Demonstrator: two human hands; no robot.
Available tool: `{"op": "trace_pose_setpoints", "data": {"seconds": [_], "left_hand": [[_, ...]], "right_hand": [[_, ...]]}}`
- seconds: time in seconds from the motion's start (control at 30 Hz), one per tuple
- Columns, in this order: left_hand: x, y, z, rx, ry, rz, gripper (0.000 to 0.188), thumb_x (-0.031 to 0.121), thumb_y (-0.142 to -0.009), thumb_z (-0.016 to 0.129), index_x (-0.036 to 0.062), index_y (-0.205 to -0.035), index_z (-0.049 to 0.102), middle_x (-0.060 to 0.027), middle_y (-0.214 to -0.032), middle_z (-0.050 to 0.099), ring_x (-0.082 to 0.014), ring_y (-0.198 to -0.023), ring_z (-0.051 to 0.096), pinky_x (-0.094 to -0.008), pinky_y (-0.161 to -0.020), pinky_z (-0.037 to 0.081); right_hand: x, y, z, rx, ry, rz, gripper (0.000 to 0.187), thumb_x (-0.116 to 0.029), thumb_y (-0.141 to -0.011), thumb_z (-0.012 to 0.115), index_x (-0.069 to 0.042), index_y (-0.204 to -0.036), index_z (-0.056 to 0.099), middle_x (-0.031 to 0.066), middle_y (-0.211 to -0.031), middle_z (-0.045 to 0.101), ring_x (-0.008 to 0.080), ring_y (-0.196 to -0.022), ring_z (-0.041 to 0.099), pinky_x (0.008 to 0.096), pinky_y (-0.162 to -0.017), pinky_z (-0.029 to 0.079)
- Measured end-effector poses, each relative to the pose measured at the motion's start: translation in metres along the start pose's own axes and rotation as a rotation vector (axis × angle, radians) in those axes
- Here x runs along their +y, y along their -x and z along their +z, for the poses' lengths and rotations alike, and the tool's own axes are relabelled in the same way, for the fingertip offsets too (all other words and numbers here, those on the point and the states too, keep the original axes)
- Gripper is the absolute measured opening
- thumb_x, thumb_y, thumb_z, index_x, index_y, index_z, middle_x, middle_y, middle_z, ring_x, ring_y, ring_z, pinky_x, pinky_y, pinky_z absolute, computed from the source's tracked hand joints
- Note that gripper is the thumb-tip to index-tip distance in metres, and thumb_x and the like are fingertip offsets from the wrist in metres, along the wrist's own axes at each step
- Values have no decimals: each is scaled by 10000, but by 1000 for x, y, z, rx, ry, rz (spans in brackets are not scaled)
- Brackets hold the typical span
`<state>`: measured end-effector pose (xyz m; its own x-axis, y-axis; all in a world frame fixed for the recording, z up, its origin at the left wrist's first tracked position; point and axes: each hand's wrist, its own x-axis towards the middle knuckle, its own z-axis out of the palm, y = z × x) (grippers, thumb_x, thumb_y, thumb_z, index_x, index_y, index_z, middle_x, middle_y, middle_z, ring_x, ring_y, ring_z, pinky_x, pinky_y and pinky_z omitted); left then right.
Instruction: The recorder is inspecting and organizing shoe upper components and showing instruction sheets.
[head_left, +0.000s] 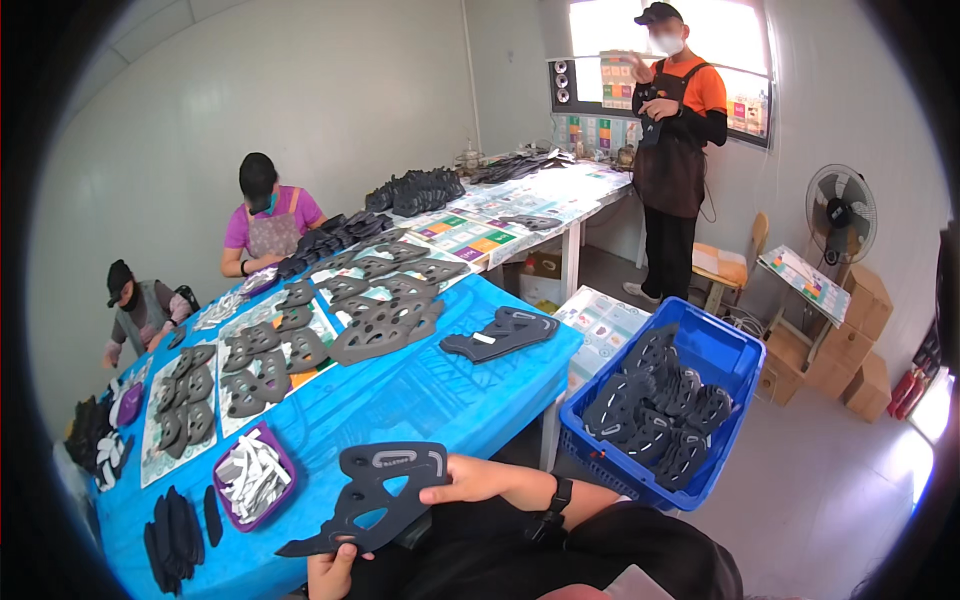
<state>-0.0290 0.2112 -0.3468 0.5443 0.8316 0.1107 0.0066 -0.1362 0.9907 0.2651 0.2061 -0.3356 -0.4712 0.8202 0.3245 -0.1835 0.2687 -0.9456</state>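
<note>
A flat dark grey foam-like piece [375, 500] with cut-out holes and a light outlined patch at its top is held in front of me, over the near edge of the blue-covered table [330, 420]. My left hand [332, 572] pinches its pointed lower end between thumb and fingers. At its right edge, my right hand [468, 480] grips it with the thumb on the face; the fingers behind are hidden. Beside it on the table stands a purple basket [290, 490] of white strips [253, 478]. Several narrow black strips [175, 535] lie left of that basket.
A blue crate [740, 350] of similar dark pieces stands at my right. Rows of grey pieces [390, 325] and a small stack [500, 335] lie on the table. Two people [270, 215] [140, 310] sit along the far side; another person [680, 130] stands near the window. A fan [840, 212] stands at right.
</note>
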Motion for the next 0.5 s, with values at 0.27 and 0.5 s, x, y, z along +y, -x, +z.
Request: {"op": "trace_pose_setpoints", "data": {"seconds": [0.27,0.5], "left_hand": [[11,7,0,63,-187,76,274,173,-884,482,-30,-1067,505,-106,-943,551,-178,-821,554,-294,-744,463],[35,7,10,102,-416,111,294,212,-887,467,-35,-1034,525,-129,-888,590,-190,-793,568,-294,-723,438]], "right_hand": [[-12,-5,16,138,179,-54,391,-193,-817,606,3,-1126,469,32,-879,569,88,-723,536,238,-659,454],[-21,1,24,262,328,-117,371,-197,-807,614,-20,-1107,488,36,-794,580,91,-653,553,238,-610,454]]}}
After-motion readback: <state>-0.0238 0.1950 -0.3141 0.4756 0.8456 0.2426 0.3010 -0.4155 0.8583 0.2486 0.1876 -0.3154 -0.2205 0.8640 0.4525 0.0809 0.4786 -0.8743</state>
